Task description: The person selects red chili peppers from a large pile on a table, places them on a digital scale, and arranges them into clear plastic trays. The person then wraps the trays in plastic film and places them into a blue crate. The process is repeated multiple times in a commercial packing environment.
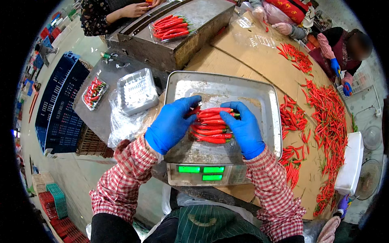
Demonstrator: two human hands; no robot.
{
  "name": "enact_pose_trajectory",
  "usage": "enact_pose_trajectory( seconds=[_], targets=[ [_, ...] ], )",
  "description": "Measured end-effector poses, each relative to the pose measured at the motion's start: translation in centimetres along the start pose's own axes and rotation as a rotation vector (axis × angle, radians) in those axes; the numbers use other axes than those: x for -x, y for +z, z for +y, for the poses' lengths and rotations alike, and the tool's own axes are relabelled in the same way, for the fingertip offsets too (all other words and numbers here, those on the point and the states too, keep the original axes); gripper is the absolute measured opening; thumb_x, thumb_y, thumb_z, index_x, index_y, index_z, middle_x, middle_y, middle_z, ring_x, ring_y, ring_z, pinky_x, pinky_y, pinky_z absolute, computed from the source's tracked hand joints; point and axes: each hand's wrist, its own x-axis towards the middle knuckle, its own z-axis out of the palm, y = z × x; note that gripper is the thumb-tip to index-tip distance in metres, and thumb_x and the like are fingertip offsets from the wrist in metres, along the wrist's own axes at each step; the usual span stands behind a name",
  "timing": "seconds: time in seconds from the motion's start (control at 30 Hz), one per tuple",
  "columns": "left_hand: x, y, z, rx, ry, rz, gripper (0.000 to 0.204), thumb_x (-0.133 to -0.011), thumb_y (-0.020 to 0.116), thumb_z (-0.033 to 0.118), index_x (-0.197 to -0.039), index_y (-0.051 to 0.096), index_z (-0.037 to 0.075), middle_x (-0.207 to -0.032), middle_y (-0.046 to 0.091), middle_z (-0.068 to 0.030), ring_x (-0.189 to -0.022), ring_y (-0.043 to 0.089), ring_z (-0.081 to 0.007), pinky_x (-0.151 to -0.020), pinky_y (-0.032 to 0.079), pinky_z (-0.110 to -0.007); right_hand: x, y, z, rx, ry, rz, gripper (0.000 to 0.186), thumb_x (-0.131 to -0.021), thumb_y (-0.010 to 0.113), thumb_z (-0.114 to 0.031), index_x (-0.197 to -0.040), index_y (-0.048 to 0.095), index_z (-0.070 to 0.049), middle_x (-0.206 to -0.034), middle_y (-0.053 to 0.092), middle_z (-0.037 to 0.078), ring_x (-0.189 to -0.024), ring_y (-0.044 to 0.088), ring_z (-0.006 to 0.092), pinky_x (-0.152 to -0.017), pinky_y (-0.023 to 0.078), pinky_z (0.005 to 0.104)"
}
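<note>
Several long red chili peppers point(210, 128) lie side by side in a neat row over the steel pan point(182, 85) of a weighing scale; a clear tray seems to be under them, but I cannot tell for sure. My left hand point(172, 121), in a blue glove, is closed around the row's left end. At the right end, by the green stems, my right hand point(246, 128), gloved in blue too, pinches the upper peppers between thumb and fingers. Lit green displays point(201, 173) show on the scale's front.
Left of the scale stand a stack of clear plastic trays point(137, 91) and a small filled pack point(95, 93). A packed tray of peppers point(171, 28) rests on a metal machine point(178, 50) ahead. Loose peppers point(324, 129) cover the cardboard point(243, 60) on the right. Co-workers' hands point(335, 67) are beyond.
</note>
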Motion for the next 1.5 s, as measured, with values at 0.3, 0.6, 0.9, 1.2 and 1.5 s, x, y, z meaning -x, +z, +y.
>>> enact_pose_trajectory(
  seconds=[0.3, 0.6, 0.9, 1.2, 1.5],
  targets=[
    [0.2, -1.7, -0.5, -0.042, 0.11, 0.157, 0.037, -0.075, 0.045, -0.011, -0.108, 0.052, 0.003, -0.096, 0.059, -0.0075, -0.082, 0.056, -0.014, -0.074, 0.044, -0.025, 0.3, -0.5, -0.9, 0.259, -0.269, -0.035, 0.023, -0.074, 0.054, -0.005, -0.097, 0.054, -0.004, -0.097, 0.055, 0.014, -0.09, 0.054, 0.0279, -0.077, 0.043, 0.0325],
    [-0.1, -2.3, 0.5, 0.23, -0.062, 0.277, 0.025, -0.083, 0.048, 0.006, -0.107, 0.053, 0.001, -0.1, 0.059, -0.006, -0.084, 0.054, -0.0099, -0.072, 0.041, -0.021, -0.3, -1.8, -1.2, 0.344, -0.31, 0.03, 0.023, -0.075, 0.051, -0.004, -0.097, 0.056, -0.006, -0.097, 0.054, 0.014, -0.093, 0.051, 0.0275, -0.081, 0.04, 0.0339],
    [0.0, -1.4, -0.2, 0.414, -0.039, 0.233, 0.029, -0.083, 0.044, 0.002, -0.111, 0.049, 0.001, -0.106, 0.055, -0.0082, -0.092, 0.054, -0.0141, -0.079, 0.04, -0.023, 1.9, -3.3, -2.6, 0.462, -0.1, -0.093, 0.028, -0.07, 0.06, -0.009, -0.098, 0.054, -0.006, -0.087, 0.054, 0.013, -0.073, 0.057, 0.0241, -0.065, 0.046, 0.0314],
    [0.5, -0.2, -0.5, 0.476, -0.111, 0.214, 0.029, -0.084, 0.044, 0.005, -0.111, 0.049, 0.0, -0.109, 0.054, -0.009, -0.094, 0.054, -0.0158, -0.082, 0.039, -0.026, 1.7, -1.6, -1.8, 0.435, -0.173, -0.113, 0.029, -0.071, 0.058, -0.006, -0.099, 0.053, -0.006, -0.088, 0.053, 0.014, -0.072, 0.057, 0.0239, -0.064, 0.047, 0.0317],
    [-0.2, 0.1, 0.8, 0.121, 0.031, 0.313, 0.019, -0.075, 0.056, 0.003, -0.094, 0.058, 0.001, -0.091, 0.06, -0.0076, -0.087, 0.056, -0.0176, -0.075, 0.043, -0.027, 2.5, -2.8, -2.6, 0.46, -0.185, 0.011, 0.026, -0.072, 0.06, -0.01, -0.097, 0.055, -0.007, -0.086, 0.055, 0.011, -0.068, 0.056, 0.0207, -0.06, 0.045, 0.0305]
  ],
)
